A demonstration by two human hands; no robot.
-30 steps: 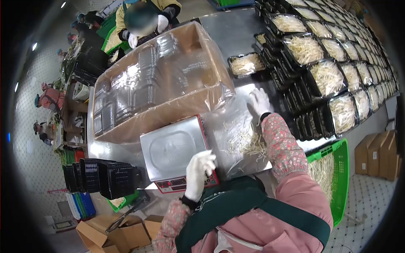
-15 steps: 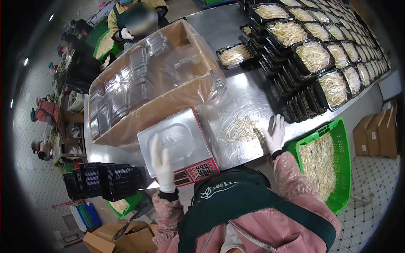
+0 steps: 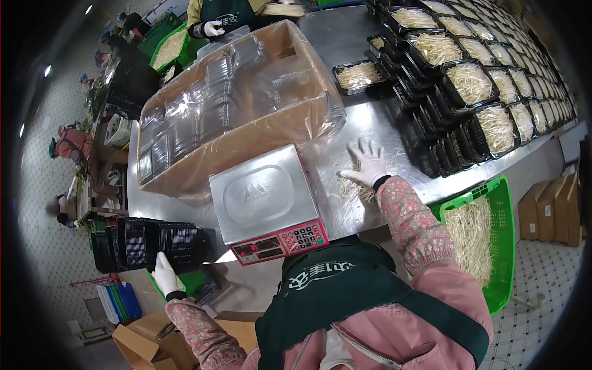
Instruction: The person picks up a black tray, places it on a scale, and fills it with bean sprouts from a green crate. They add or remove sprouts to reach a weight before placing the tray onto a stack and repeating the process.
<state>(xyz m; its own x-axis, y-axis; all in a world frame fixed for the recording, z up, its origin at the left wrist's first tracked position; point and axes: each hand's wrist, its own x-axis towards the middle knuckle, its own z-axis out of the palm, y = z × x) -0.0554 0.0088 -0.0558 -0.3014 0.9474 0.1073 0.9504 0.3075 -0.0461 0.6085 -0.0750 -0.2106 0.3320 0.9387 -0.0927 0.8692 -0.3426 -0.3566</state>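
Observation:
My gloved left hand (image 3: 165,276) is at the near side of the nested black plastic trays (image 3: 163,243), its visible fingers stretched out against them. Whether it grips a tray cannot be made out. My gloved right hand (image 3: 369,165) is open, fingers spread, over loose bean sprouts (image 3: 351,190) on the metal table. Between my hands stands a scale with a bare steel platform (image 3: 262,194) and a red keypad panel (image 3: 302,237).
A lined cardboard box (image 3: 246,139) of clear plastic lids stands behind the scale. Stacked sprout-filled trays (image 3: 472,83) cover the right side, with a single filled tray (image 3: 359,76) beside them. A green crate (image 3: 502,246) of sprouts is at my right. A co-worker's gloved hand (image 3: 213,28) shows across the table.
My left hand has moved from above the scale leftward to the black trays. My right hand has shifted left and away from me, over the loose sprouts, fingers spreading.

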